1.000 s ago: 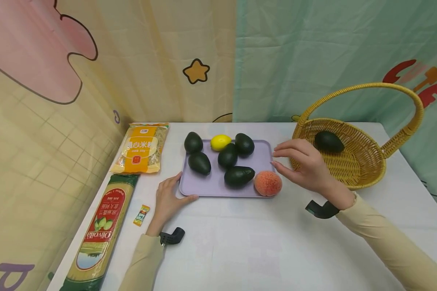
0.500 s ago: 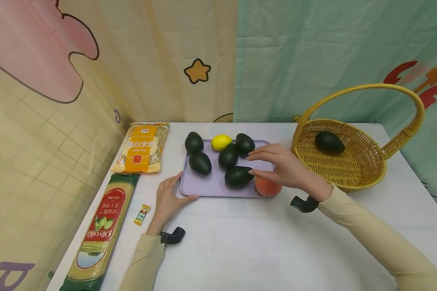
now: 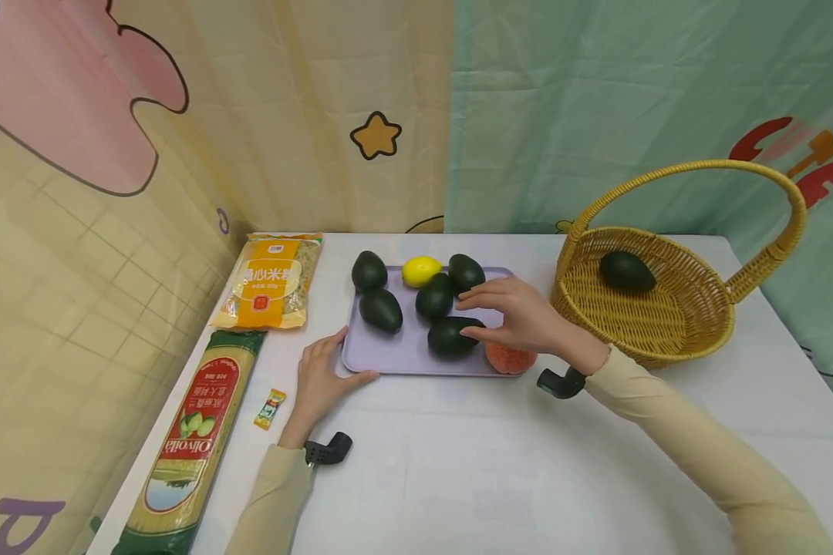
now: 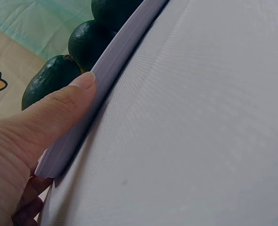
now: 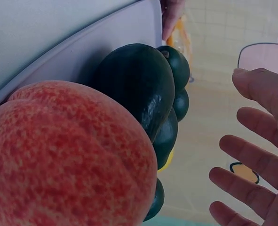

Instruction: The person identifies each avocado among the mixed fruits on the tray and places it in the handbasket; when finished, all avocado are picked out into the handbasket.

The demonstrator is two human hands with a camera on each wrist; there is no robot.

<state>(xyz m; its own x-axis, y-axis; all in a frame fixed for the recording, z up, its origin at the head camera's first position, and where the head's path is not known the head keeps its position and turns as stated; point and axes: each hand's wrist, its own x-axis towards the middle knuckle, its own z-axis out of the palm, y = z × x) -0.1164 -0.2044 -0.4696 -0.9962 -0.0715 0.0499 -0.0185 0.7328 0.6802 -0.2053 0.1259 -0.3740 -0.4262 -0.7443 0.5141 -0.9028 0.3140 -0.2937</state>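
At the front left corner of a lilac tray (image 3: 396, 358), my left hand (image 3: 322, 381) holds the corner, thumb along the front rim and fingers at the left side. In the left wrist view the thumb (image 4: 63, 106) lies against the rim. My right hand (image 3: 517, 312) hovers over the tray's right part, fingers spread and nothing between them. Just below its fingertips lies the front avocado (image 3: 447, 339). A fuzzy peach (image 3: 510, 361) sits at the front right corner, partly covered by that hand. Several more avocados (image 3: 380, 311) and a yellow lemon (image 3: 421, 271) lie toward the back.
A wicker basket (image 3: 687, 339) with a tall handle stands right of the tray, one avocado (image 3: 627, 272) inside. To the left lie a bag of grain-like food (image 3: 267, 281), a long pasta packet (image 3: 197, 432) and a small wrapped candy (image 3: 270, 408). A patterned curtain hangs behind the table.
My right hand has moved left from beside the basket to above the front avocado, passing over the peach. The left hand has stayed at the tray's corner.
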